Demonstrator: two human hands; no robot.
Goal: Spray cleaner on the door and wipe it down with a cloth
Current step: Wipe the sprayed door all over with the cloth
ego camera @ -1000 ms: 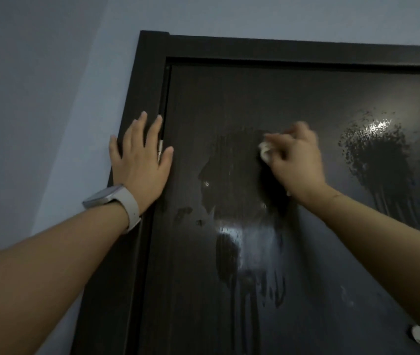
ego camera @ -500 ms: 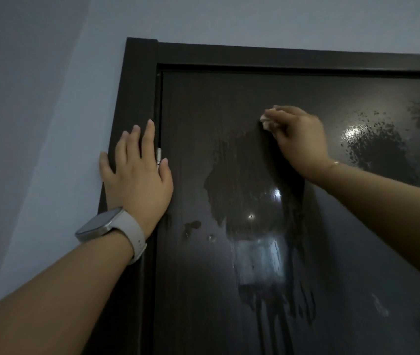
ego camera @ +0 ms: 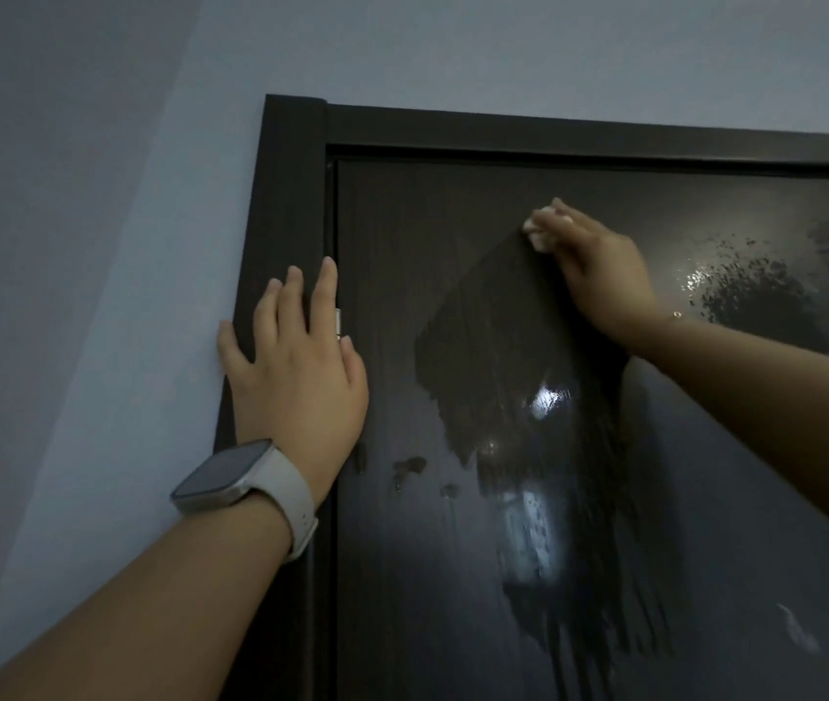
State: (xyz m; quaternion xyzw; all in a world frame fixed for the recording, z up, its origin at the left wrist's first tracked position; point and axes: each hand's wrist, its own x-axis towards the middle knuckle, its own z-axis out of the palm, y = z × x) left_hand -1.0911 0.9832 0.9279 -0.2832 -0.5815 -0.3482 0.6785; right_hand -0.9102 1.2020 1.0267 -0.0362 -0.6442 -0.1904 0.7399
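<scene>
A dark wooden door (ego camera: 402, 574) fills the right of the view, streaked with a wet smear (ego camera: 508, 366) and drips running down. My right hand (ego camera: 599, 275) grips a small white cloth (ego camera: 538, 232) and presses it against the door near the top of the smear. Only a corner of the cloth shows beyond the fingers. My left hand (ego camera: 296, 366) lies flat with straight fingers across the door frame (ego camera: 286, 204) and the door's edge, a white watch (ego camera: 245, 485) on its wrist. No spray bottle is in view.
A patch of spray droplets (ego camera: 751, 301) glistens on the door to the right of my right hand. A small metal hinge (ego camera: 338, 321) shows beside my left fingers. Pale blue wall (ego camera: 98, 245) lies left of and above the frame.
My right hand has carried the cloth upward along the door, stretching the wet smear higher. My left hand stays flat on the frame. The view has tilted, so the door's top sits lower.
</scene>
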